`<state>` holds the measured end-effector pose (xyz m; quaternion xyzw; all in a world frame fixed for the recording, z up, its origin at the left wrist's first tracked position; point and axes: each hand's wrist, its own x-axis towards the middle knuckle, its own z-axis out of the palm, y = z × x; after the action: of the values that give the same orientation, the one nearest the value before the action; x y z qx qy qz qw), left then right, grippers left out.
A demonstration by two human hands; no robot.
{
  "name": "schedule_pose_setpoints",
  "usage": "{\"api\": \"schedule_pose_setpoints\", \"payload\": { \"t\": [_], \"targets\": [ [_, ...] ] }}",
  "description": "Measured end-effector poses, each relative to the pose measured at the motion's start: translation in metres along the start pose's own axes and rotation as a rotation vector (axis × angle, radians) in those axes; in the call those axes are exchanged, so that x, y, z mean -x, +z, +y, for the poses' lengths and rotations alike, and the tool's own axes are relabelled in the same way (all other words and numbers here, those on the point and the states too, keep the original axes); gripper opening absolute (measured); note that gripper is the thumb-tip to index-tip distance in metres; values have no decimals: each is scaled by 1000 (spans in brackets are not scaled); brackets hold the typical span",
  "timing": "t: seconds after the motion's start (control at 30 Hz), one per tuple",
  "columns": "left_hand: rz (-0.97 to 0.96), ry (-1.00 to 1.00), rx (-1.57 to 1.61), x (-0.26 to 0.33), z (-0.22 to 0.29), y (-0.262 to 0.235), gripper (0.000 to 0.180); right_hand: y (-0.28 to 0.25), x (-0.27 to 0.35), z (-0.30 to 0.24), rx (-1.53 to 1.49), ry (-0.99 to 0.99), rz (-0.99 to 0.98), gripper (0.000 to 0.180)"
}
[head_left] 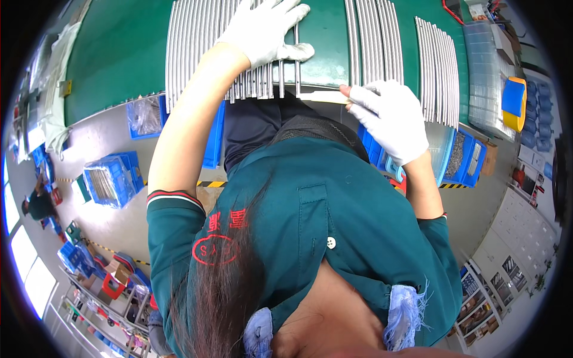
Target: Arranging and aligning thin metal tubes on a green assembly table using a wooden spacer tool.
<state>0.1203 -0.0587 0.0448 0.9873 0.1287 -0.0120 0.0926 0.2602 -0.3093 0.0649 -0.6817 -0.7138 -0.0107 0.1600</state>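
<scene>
many metal rods [194, 53], left hand [262, 33] spread over them, right hand [388, 119] pinching a pale strip [325, 96]

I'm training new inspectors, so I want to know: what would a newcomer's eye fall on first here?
Probably the shiny metal rods, lined up in groups across the green tabletop at the top of the view. Next, the two white gloves: the left hand spread over the rods, the right hand pinching a slim pale strip near the table's edge.
</scene>
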Motion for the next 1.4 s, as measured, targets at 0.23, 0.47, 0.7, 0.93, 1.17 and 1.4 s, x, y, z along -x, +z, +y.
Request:
{"api": "schedule_pose_setpoints", "payload": {
  "t": [0.23, 0.47, 0.7, 0.93, 1.17, 1.4],
  "targets": [
    [4, 4, -5, -1, 6, -3, 86, -1, -2, -6, 6, 20, -13, 26],
    [-14, 12, -39, -5, 12, -6, 87, -7, -2, -6, 17, 61, 28, 26],
    [-18, 4, -25, -7, 12, 0, 90, -8, -3, -7, 33, 54, 46, 25],
    [-42, -28, 34, -4, 7, 1, 92, -3, -5, -6, -3, 31, 77, 22],
    [-61, -37, 14, -2, 1, 7, 93, -1, -10, -6, 4, 22, 142, 23],
    [50, 30, -3, -4, 4, 3, 91, -8, -3, 1, 33, -14, 66, 30]
  ]
}}
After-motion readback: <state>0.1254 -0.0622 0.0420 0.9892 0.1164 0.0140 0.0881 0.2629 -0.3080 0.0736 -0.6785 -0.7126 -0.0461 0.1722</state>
